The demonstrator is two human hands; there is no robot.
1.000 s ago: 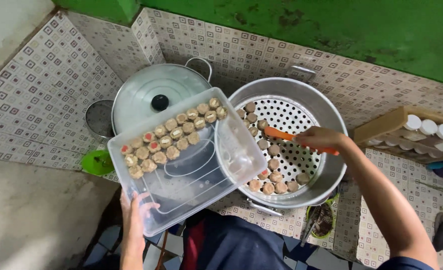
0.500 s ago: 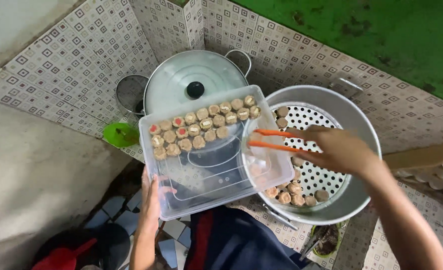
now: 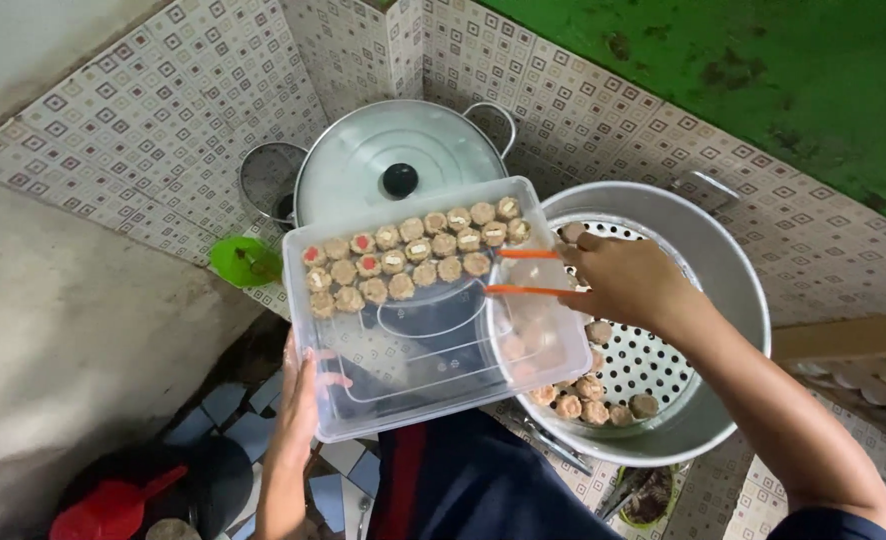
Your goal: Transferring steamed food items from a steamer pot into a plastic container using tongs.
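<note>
My left hand (image 3: 301, 392) grips the near left corner of a clear plastic box (image 3: 433, 350), holding it up over the counter. Rows of small round dumplings (image 3: 403, 258) fill the box's far half. My right hand (image 3: 628, 282) holds orange tongs (image 3: 525, 272) whose open tips point left over the box, close to the dumplings, with nothing between them. Under my right hand sits a large metal steamer pot (image 3: 723, 290) with a perforated tray (image 3: 643, 365). Several more dumplings (image 3: 588, 400) lie along its near edge.
A metal pot with a black-knobbed lid (image 3: 400, 160) stands behind the box on the tiled counter (image 3: 133, 130). A small strainer (image 3: 268, 180) and a green lid (image 3: 245, 261) lie to the left. A red scoop (image 3: 103, 512) lies on the floor below. A cardboard tray (image 3: 848, 340) is at right.
The view shifted left. My right hand moved the tongs from the steamer tray leftward over the box; the box stayed held in my left hand.
</note>
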